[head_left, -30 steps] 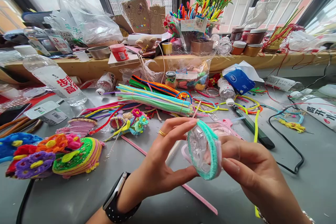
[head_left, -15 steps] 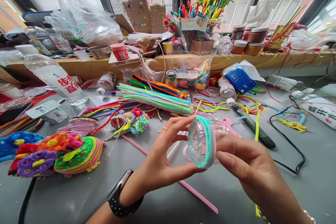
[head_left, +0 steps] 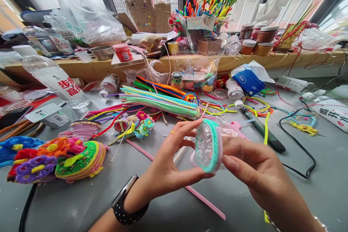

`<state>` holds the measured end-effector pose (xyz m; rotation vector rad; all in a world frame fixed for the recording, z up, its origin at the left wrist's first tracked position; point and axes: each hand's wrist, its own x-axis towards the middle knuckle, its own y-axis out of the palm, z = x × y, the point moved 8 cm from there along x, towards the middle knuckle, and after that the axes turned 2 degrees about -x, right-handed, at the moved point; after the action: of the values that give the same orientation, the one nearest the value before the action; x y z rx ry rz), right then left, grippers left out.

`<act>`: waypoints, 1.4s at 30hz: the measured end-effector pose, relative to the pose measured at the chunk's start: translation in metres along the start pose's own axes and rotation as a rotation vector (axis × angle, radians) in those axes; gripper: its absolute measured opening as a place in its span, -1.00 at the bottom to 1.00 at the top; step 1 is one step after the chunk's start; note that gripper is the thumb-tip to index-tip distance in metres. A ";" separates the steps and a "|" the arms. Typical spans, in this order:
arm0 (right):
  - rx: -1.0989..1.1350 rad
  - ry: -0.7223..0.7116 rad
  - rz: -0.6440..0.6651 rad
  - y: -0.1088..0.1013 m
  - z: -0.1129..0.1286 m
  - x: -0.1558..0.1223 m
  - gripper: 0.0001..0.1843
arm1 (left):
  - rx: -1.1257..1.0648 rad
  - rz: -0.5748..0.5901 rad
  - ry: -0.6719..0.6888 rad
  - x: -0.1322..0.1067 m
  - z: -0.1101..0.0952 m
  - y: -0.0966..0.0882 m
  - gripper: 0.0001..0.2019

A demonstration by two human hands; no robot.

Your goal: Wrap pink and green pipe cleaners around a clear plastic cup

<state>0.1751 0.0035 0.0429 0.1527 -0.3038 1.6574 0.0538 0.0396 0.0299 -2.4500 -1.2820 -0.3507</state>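
Observation:
Between the thumb and fingers of my left hand (head_left: pixel 174 156) is a clear plastic cup (head_left: pixel 203 145), tilted so that one round end faces left. A teal pipe cleaner (head_left: pixel 215 143) rings that end, with a pale pink pipe cleaner (head_left: pixel 219 154) lying alongside it. My right hand (head_left: pixel 252 163) is closed in a pinch at the pink strip on the cup's right side; its fingertips hide part of the strip and cup. Below on the table lies a longer pink pipe cleaner (head_left: pixel 205 202), partly hidden behind my left hand.
Behind the cup lies a bundle of pipe cleaners (head_left: pixel 163 103). Fuzzy flower pieces (head_left: pixel 38 168) sit at left, near a tilted water bottle (head_left: pixel 58 83). To the right are a dark-handled cutter (head_left: pixel 268 137), a black cable (head_left: pixel 310 156) and a yellow pipe cleaner (head_left: pixel 266 130).
Both hands keep their hold on the cup and pink pipe cleaner, with only a very slight shift. The view has moved a little.

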 end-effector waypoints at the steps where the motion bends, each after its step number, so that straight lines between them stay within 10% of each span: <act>1: -0.004 0.001 0.000 0.000 0.000 0.000 -0.85 | -0.002 0.000 -0.002 0.000 0.000 0.000 -0.26; 42: -0.074 -0.029 0.023 0.003 0.000 -0.002 -0.92 | 0.101 0.010 0.017 0.002 -0.001 -0.008 -0.17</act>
<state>0.1719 0.0013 0.0424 0.1181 -0.3892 1.6651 0.0479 0.0454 0.0329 -2.3634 -1.2493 -0.2964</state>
